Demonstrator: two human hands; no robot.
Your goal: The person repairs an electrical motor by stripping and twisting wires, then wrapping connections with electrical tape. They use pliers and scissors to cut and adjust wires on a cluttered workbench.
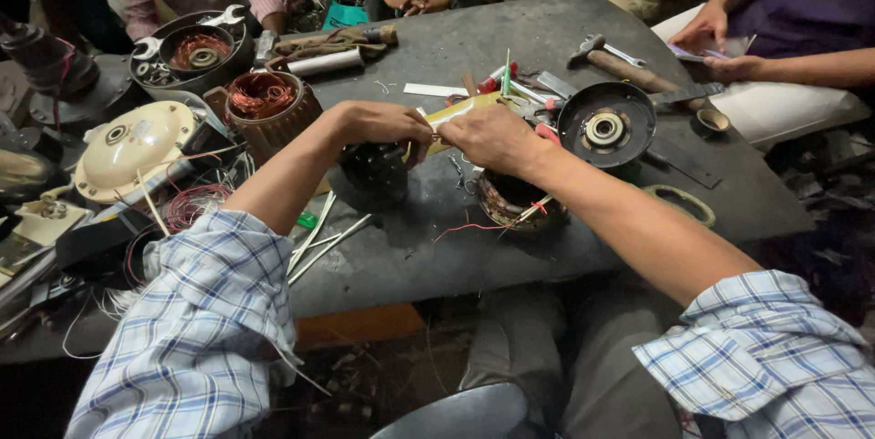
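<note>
My left hand and my right hand meet above the grey table, both pinching a thin yellowish strip stretched between them. Under my left hand sits a dark round motor core. Below my right wrist lies a wound stator with copper wire and red leads. Both forearms come out of rolled blue checked sleeves.
A black round motor cover with a bearing lies to the right, a hammer behind it. Copper-wound motors and a cream fan housing crowd the left. Several other people sit around the far edge. Loose strips and tools litter the middle.
</note>
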